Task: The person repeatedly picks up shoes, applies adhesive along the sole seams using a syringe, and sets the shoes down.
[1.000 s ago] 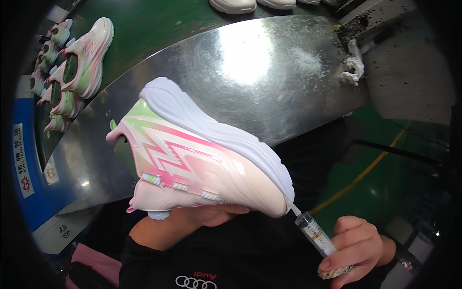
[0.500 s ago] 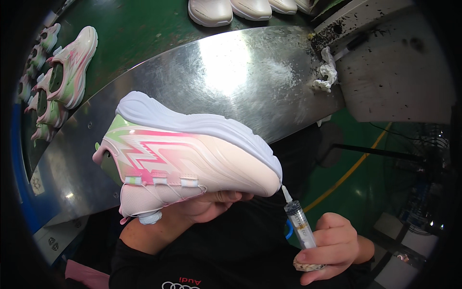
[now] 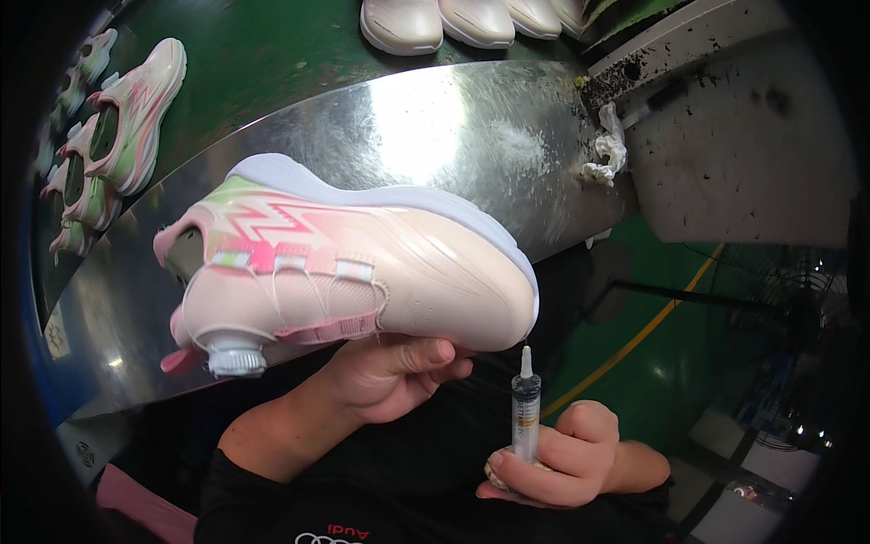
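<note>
A pale pink sneaker [image 3: 435,272] with a white sole lies on its side in the air, toe to the right, sole edge facing away. From beneath, my left hand [image 3: 394,372] grips it near the forefoot; most of those fingers are hidden behind the shoe. A white dial [image 3: 237,355] and thin laces face me. My right hand [image 3: 566,458] is closed round a clear syringe [image 3: 526,412] held upright. The syringe's fine tip reaches the toe's edge, where upper and sole meet; whether it touches, I cannot tell.
Behind the shoe curves a shiny metal plate [image 3: 317,127] on a green surface [image 3: 254,54]. Similar sneakers [image 3: 136,118] stand at the far left, and several pale shoe toes [image 3: 399,23] line the back. Crumpled white tissue [image 3: 609,150] lies by a stained grey panel [image 3: 743,154].
The sneaker has rolled, turning its laces and dial more toward me. My right hand has shifted left with the syringe, which now stands more upright at the toe.
</note>
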